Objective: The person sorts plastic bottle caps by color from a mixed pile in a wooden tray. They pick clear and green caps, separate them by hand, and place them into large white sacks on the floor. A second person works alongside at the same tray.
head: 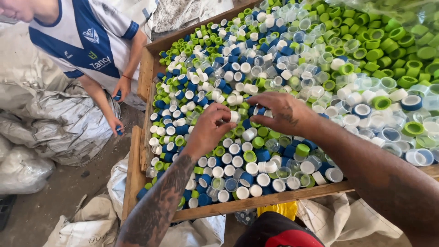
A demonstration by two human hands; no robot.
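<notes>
Two hands sort bottle caps on a wooden-framed desk heaped with blue, green, white and clear caps.

The left hand [208,130] is curled, its fingertips pinched round a white cap [234,116] lifted just above the heap near the middle of the desk [256,200]. The right hand [279,112] lies palm down just beside it, fingers bent and spread over the caps, its fingertips touching a blue cap [259,110]; whether it grips that cap I cannot tell. Green caps [388,41] pile thickest at the far right, blue and white ones toward the near left. At the desk's far left corner a co-worker in a white and blue shirt [84,39] reaches down, each hand holding something blue. Grey sacks [59,123] lie on the floor beside them.
</notes>
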